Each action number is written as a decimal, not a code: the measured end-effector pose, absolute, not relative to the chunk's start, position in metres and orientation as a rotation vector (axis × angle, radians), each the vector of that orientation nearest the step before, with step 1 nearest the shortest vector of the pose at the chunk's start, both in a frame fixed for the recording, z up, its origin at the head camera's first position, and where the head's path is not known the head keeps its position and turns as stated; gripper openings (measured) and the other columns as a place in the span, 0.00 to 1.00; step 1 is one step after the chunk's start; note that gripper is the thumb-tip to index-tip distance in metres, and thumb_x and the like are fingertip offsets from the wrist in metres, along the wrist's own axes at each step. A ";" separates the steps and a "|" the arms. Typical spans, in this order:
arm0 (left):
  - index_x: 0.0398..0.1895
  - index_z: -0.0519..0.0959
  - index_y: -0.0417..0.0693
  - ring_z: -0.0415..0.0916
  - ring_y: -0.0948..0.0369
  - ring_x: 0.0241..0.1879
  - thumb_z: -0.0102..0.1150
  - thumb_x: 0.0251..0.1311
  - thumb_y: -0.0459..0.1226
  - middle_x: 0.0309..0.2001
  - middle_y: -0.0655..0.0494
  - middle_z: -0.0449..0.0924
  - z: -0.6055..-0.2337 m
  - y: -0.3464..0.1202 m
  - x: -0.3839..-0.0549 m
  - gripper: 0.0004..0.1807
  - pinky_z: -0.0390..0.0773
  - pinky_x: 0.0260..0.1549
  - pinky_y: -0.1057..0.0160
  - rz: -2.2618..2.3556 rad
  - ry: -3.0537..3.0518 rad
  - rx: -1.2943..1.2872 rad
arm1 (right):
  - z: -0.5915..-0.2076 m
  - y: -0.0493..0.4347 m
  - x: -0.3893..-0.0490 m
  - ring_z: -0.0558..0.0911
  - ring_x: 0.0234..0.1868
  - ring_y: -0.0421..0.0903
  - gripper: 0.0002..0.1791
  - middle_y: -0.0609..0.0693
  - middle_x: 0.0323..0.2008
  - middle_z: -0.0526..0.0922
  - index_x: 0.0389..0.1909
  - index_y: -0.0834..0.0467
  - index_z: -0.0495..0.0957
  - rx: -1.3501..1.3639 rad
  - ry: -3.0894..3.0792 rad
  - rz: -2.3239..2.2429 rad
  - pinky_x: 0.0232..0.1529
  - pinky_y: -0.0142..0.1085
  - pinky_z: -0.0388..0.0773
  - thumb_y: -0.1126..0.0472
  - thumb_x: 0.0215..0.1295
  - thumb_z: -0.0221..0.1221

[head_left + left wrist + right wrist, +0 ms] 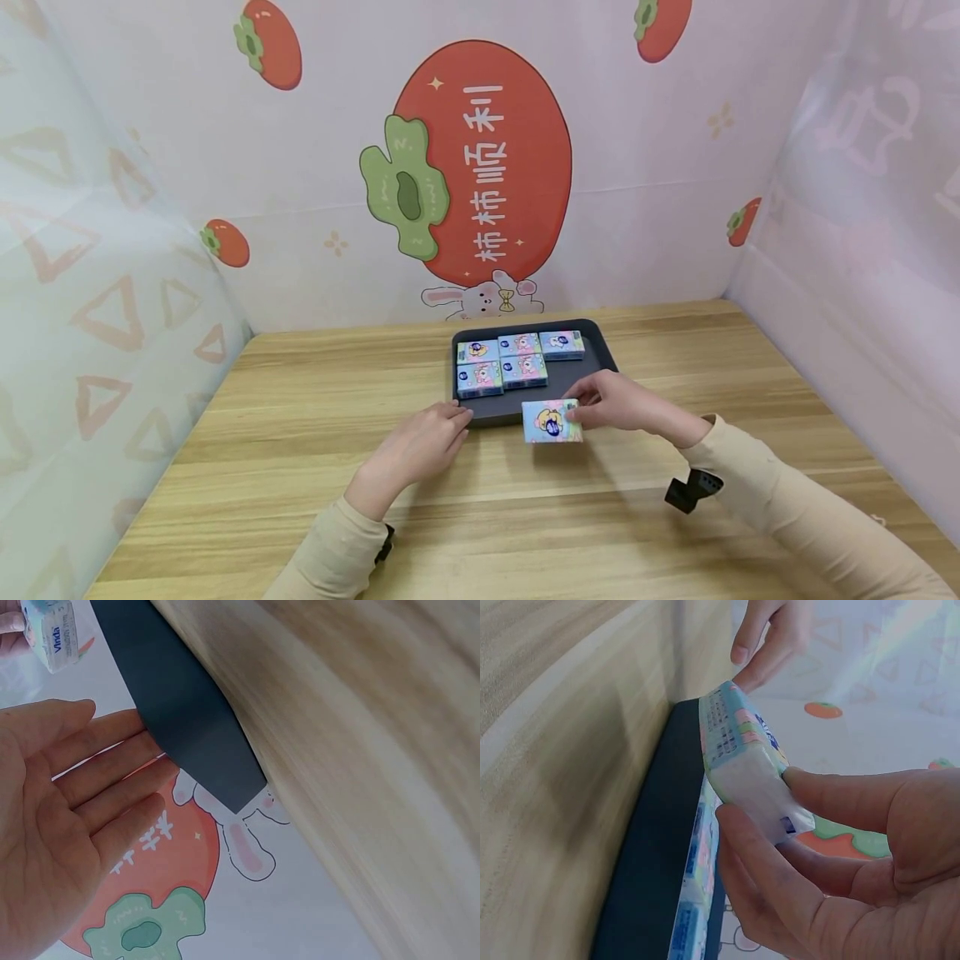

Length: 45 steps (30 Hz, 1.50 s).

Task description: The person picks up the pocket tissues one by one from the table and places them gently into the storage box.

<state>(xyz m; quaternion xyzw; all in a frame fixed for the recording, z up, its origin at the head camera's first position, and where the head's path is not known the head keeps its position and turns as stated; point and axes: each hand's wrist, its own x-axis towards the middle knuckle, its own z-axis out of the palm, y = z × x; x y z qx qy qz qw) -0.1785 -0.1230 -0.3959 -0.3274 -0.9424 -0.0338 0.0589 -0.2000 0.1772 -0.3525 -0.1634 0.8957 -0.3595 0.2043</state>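
A small tissue pack (547, 422) with a cartoon print is pinched by its right end in my right hand (618, 404), raised just over the near side of a dark tray (491, 408). In the right wrist view, thumb and fingers squeeze the white end of that tissue pack (750, 780). My left hand (420, 442) touches the tray's near left corner with its fingertips; in the left wrist view the fingers of the left hand (82, 802) lie nearly straight against the tray's side (187, 712). Several similar tissue packs (480, 377) lie flat in two rows toward the tray's left and back.
The tray stands on a wood-grain table (315, 375) near its back edge. A printed backdrop (322, 167) with persimmons rises behind the table, and patterned sheets hang at both sides. Bare tray floor (573, 375) shows to the right of the packs.
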 end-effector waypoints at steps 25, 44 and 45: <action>0.51 0.80 0.39 0.77 0.51 0.55 0.53 0.66 0.38 0.51 0.45 0.81 -0.394 -0.122 -0.178 0.16 0.78 0.54 0.54 -0.111 -2.843 -1.005 | -0.353 0.193 -0.231 0.84 0.37 0.43 0.24 0.59 0.41 0.80 0.53 0.71 0.73 -0.238 2.391 -1.195 0.46 0.41 0.84 0.58 0.63 0.61; 0.52 0.80 0.39 0.77 0.50 0.55 0.53 0.66 0.38 0.51 0.45 0.81 -0.395 -0.123 -0.178 0.16 0.78 0.55 0.54 -0.109 -2.848 -1.001 | -0.352 0.209 -0.249 0.84 0.36 0.44 0.24 0.62 0.41 0.80 0.53 0.75 0.70 -0.237 2.437 -1.214 0.48 0.44 0.83 0.60 0.65 0.58; 0.52 0.80 0.39 0.77 0.50 0.55 0.53 0.66 0.38 0.51 0.45 0.81 -0.395 -0.123 -0.178 0.16 0.78 0.55 0.54 -0.109 -2.847 -1.002 | -0.352 0.209 -0.251 0.84 0.35 0.44 0.23 0.62 0.40 0.81 0.53 0.75 0.71 -0.231 2.441 -1.213 0.47 0.44 0.83 0.61 0.65 0.58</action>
